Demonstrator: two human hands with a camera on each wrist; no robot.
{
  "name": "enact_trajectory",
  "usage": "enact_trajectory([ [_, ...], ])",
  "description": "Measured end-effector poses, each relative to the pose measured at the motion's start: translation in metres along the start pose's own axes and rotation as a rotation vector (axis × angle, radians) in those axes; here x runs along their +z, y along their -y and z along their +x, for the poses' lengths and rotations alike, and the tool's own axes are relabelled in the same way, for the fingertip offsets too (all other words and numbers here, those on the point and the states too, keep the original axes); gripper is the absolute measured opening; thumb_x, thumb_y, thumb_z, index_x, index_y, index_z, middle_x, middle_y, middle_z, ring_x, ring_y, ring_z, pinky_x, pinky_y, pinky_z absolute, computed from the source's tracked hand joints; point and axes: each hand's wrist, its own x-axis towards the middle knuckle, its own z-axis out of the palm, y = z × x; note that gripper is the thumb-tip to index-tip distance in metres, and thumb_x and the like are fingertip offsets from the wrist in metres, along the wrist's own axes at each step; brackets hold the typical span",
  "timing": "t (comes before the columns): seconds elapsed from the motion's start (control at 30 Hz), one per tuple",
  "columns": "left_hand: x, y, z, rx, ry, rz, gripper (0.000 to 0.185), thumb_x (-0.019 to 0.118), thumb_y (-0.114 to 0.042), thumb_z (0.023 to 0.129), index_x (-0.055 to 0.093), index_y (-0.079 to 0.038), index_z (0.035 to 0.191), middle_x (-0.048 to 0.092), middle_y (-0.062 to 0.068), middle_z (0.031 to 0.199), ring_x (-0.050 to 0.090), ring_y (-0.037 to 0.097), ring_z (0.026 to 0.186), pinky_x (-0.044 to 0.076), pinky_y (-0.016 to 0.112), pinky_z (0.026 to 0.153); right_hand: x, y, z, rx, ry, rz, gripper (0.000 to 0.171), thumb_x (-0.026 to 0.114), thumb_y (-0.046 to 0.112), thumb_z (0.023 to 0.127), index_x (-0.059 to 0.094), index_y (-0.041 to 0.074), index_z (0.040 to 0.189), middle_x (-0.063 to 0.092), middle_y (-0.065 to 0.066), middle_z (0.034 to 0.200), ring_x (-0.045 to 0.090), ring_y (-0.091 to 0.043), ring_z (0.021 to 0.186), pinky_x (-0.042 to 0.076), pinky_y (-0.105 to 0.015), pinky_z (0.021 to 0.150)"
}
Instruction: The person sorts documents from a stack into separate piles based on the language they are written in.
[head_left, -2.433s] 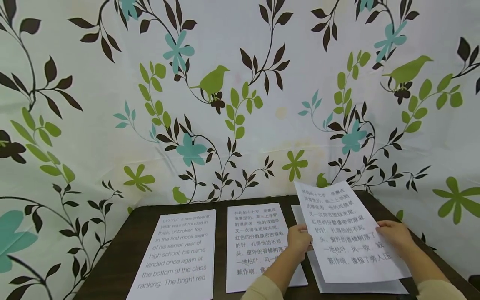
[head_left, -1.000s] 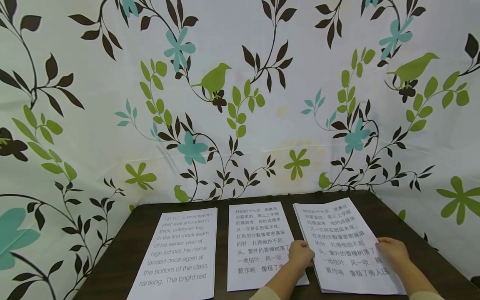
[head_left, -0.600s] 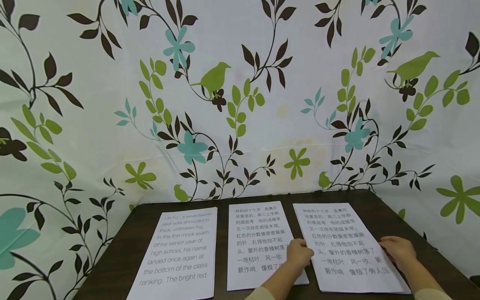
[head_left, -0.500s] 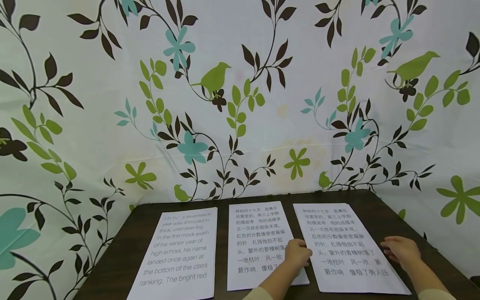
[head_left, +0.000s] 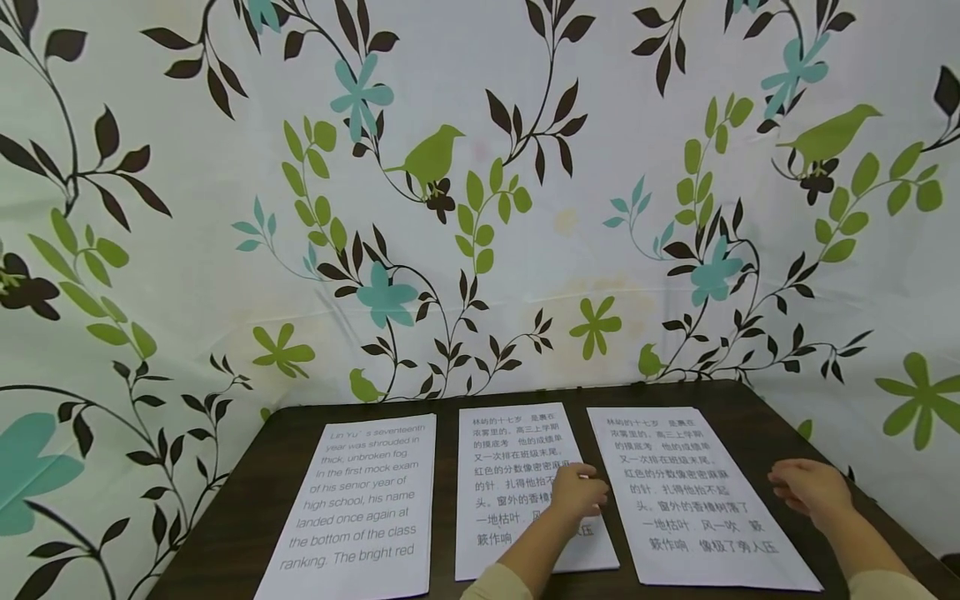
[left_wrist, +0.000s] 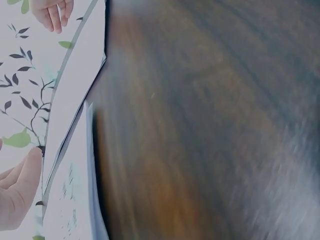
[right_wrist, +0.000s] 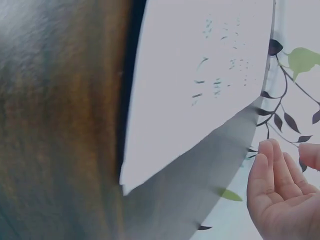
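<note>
A pale backdrop [head_left: 480, 75] printed with leaves, flowers and birds filled most of the head view, its top and sides cut off. Below it stood a dark brown table [head_left: 225, 500], whose near edge ran out of the picture. On the table lay three paper stacks in a row, well apart from one another only by narrow strips of wood: the left stack [head_left: 360, 492] with English print, the middle stack [head_left: 495, 475] and the right stack [head_left: 675, 500] with Chinese characters. The left stack's foot was cut off by the frame. How many sheets each held could not be told.

Two beige sleeves [head_left: 498, 583] were mostly out of frame. The right hand [head_left: 813, 492] hung just beside the right stack's outer edge, apart from it, fingers loosely bent and parted from the thumb, holding nothing. The left hand [head_left: 577, 496] was over the middle stack's right edge, hiding some characters; its fingers were gently curled with nothing visible in them, and contact with the paper could not be told. Print in both wrist views was too blurred to read. A small dark object [head_left: 952, 562] at the right border was unidentifiable.
</note>
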Motion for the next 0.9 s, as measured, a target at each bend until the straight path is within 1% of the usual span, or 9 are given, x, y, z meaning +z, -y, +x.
enact_trajectory([
  [0.1, -0.008, -0.003, 0.002, -0.003, -0.003, 0.007, 0.032, 0.059, -0.003, 0.073, 0.054, 0.006, 0.103, 0.055, 0.008, 0.073, 0.059, 0.020, 0.067, 0.050, 0.031, 0.058, 0.003, 0.001, 0.005, -0.025, 0.015, -0.007, 0.048, 0.054, 0.014, 0.080, 0.039, -0.021, 0.109, 0.059, -0.003, 0.070, 0.055, -0.013, 0.058, 0.048, -0.033, 0.056],
  [0.2, -0.016, -0.005, 0.004, -0.006, -0.018, 0.018, 0.032, 0.059, -0.005, 0.074, 0.055, 0.005, 0.104, 0.055, 0.007, 0.075, 0.059, 0.019, 0.068, 0.050, 0.031, 0.059, 0.007, -0.002, 0.014, -0.060, 0.005, -0.019, 0.052, 0.055, 0.018, 0.080, 0.039, -0.020, 0.112, 0.060, -0.010, 0.076, 0.057, -0.016, 0.062, 0.048, -0.033, 0.055],
  [0.3, -0.024, -0.006, 0.005, -0.001, -0.030, 0.027, 0.032, 0.059, -0.007, 0.075, 0.055, 0.005, 0.104, 0.055, 0.007, 0.077, 0.059, 0.019, 0.068, 0.050, 0.031, 0.059, 0.014, -0.013, 0.030, -0.107, -0.019, -0.052, 0.055, 0.054, 0.025, 0.082, 0.040, -0.018, 0.113, 0.059, -0.016, 0.083, 0.057, -0.018, 0.064, 0.047, -0.030, 0.049],
  [0.4, -0.031, -0.007, 0.006, 0.014, -0.034, 0.033, 0.032, 0.058, -0.008, 0.076, 0.054, 0.005, 0.106, 0.054, 0.007, 0.079, 0.058, 0.018, 0.068, 0.050, 0.031, 0.059, 0.021, -0.030, 0.052, -0.150, -0.059, -0.107, 0.055, 0.050, 0.032, 0.084, 0.042, -0.013, 0.114, 0.058, -0.019, 0.091, 0.058, -0.018, 0.067, 0.047, -0.026, 0.048],
  [0.53, -0.043, -0.007, 0.005, 0.040, -0.039, 0.038, 0.036, 0.058, -0.009, 0.076, 0.053, 0.005, 0.109, 0.055, 0.007, 0.080, 0.058, 0.017, 0.069, 0.050, 0.032, 0.061, 0.031, -0.046, 0.082, -0.193, -0.059, -0.138, 0.059, 0.047, 0.041, 0.085, 0.043, -0.009, 0.116, 0.055, -0.022, 0.099, 0.058, -0.021, 0.073, 0.048, -0.030, 0.058],
  [0.6, -0.049, -0.008, 0.006, 0.049, -0.047, 0.041, 0.037, 0.058, -0.008, 0.076, 0.052, 0.006, 0.110, 0.055, 0.007, 0.081, 0.058, 0.017, 0.069, 0.050, 0.033, 0.062, 0.037, -0.050, 0.091, -0.212, -0.048, -0.143, 0.064, 0.045, 0.047, 0.083, 0.043, -0.007, 0.118, 0.054, -0.021, 0.102, 0.057, -0.022, 0.076, 0.048, -0.032, 0.059],
  [0.7, -0.057, -0.010, 0.006, 0.056, -0.062, 0.065, 0.039, 0.059, -0.008, 0.076, 0.051, 0.007, 0.111, 0.055, 0.007, 0.081, 0.058, 0.017, 0.069, 0.050, 0.033, 0.062, 0.048, -0.046, 0.096, -0.229, -0.034, -0.153, 0.066, 0.043, 0.051, 0.082, 0.043, -0.004, 0.119, 0.052, -0.021, 0.107, 0.056, -0.025, 0.081, 0.048, -0.031, 0.061],
  [0.77, -0.062, -0.010, 0.007, 0.058, -0.066, 0.078, 0.040, 0.059, -0.008, 0.075, 0.051, 0.007, 0.112, 0.055, 0.007, 0.082, 0.058, 0.016, 0.069, 0.050, 0.032, 0.063, 0.054, -0.038, 0.093, -0.224, 0.012, -0.121, 0.064, 0.045, 0.048, 0.083, 0.041, -0.004, 0.120, 0.052, -0.022, 0.108, 0.055, -0.028, 0.083, 0.047, -0.033, 0.061],
  [0.9, -0.071, -0.009, 0.008, 0.055, -0.077, 0.101, 0.042, 0.059, -0.010, 0.075, 0.050, 0.006, 0.113, 0.055, 0.008, 0.084, 0.058, 0.016, 0.070, 0.050, 0.032, 0.062, 0.074, -0.029, 0.092, -0.245, 0.028, -0.116, 0.063, 0.044, 0.048, 0.083, 0.041, -0.002, 0.121, 0.052, -0.020, 0.108, 0.055, -0.028, 0.084, 0.048, -0.033, 0.061],
])
